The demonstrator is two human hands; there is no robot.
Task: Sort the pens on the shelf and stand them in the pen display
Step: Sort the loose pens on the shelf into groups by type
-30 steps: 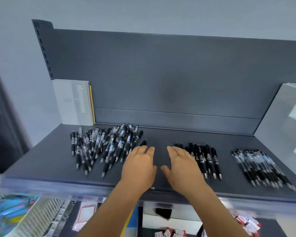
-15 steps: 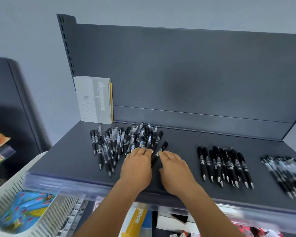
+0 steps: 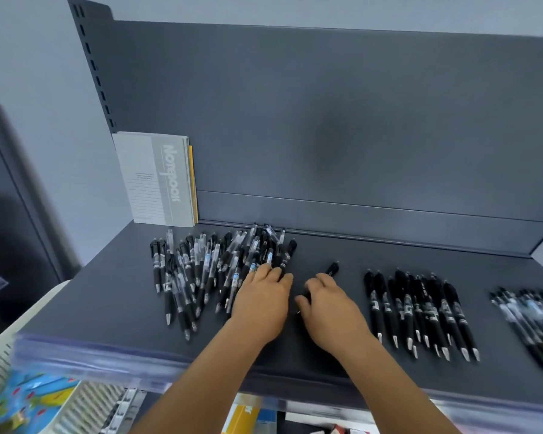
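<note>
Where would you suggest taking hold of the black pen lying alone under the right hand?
Pinch the black pen at mid-barrel, from above. It lies flat on the shelf, its cap end poking past the right hand, with bare shelf either side, so the fingers should have room.

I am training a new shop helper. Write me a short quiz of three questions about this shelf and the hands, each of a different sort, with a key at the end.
1. True or false: the right hand holds a black pen.
2. Multiple choice: where does the grey notebook stand? A) on the left, against the back panel; B) flat in the middle of the shelf; C) on the right, beside the row of black pens.
3. Fill in: the fingers of the left hand rest on the mixed ____ of pens.

Key: 1 true; 2 A; 3 pile.
</note>
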